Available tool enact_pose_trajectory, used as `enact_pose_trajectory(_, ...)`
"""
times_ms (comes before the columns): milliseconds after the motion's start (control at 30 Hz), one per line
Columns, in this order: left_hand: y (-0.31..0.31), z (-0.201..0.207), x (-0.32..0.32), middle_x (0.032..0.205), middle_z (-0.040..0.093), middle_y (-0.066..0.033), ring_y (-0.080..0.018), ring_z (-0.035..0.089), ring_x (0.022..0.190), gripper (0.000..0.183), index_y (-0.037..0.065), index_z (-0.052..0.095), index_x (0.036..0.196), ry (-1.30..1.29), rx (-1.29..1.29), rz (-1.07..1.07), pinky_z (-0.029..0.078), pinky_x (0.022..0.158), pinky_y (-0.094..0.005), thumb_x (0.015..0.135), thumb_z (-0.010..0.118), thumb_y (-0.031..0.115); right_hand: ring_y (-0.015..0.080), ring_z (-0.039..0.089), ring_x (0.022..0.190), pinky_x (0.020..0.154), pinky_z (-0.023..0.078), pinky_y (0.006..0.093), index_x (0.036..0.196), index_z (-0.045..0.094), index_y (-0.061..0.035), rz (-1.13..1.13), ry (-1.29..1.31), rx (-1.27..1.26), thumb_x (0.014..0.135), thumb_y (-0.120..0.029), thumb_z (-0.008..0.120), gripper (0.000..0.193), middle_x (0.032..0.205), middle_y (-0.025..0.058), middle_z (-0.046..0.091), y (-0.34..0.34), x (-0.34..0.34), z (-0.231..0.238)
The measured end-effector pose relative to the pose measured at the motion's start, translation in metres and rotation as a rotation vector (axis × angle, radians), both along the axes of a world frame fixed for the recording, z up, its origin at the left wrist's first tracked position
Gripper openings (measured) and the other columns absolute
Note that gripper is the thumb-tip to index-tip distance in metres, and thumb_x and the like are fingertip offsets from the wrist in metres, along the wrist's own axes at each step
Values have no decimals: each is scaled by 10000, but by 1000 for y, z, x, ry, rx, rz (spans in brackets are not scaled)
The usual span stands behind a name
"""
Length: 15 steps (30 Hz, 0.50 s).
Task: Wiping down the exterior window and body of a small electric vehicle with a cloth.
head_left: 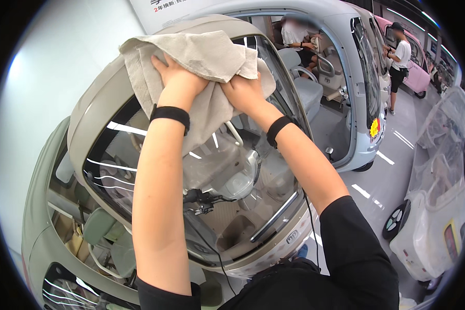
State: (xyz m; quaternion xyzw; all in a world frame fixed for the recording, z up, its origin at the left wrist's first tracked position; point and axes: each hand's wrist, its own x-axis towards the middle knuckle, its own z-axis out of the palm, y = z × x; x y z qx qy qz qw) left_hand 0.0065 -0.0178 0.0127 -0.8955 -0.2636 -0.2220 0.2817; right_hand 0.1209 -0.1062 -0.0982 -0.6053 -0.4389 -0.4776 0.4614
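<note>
A beige cloth (196, 51) is draped in loose folds over the front roof edge and upper windshield of a small beige enclosed vehicle (90, 111). Both my arms reach up to it. My left hand (180, 80) is closed on the cloth's left part; two of its digits show, and a fold covers the others. Further right, my right hand (243, 93) grips the cloth, its fingertips hidden in the folds. Below my hands lies the glossy windshield (212, 170), through which handlebars (204, 199) and a seat show. A wiper (274, 217) rests along the lower glass.
A green vehicle (36, 206) stands close at left, and a pale blue one (341, 31) at right with a person (297, 39) seated inside. Another person (399, 54) stands near a pink vehicle (417, 77). A plastic-covered white vehicle (423, 227) is at far right.
</note>
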Motion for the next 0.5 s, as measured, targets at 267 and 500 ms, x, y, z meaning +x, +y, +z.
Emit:
enact_pose_trajectory(267, -45, -46, 15, 1700, 250, -113, -413, 115, 1569, 812, 206, 318, 1620, -18, 75, -146, 54, 1173, -761, 950, 479, 635, 424, 553, 1248, 1077, 419, 513, 1227, 696, -121, 10, -1, -33, 902, -238, 647, 349, 1303, 167, 654, -35, 17, -49)
enact_pose_trajectory(500, -94, -130, 4, 1701, 265, -86, -407, 98, 1575, 778, 204, 324, 1620, 50, 42, -309, 55, 1165, -766, 967, 433, 615, 487, 490, 1319, 1138, 359, 529, 1311, 635, -65, -70, 164, -66, 919, -159, 606, 404, 1366, 257, 604, -93, -30, -148)
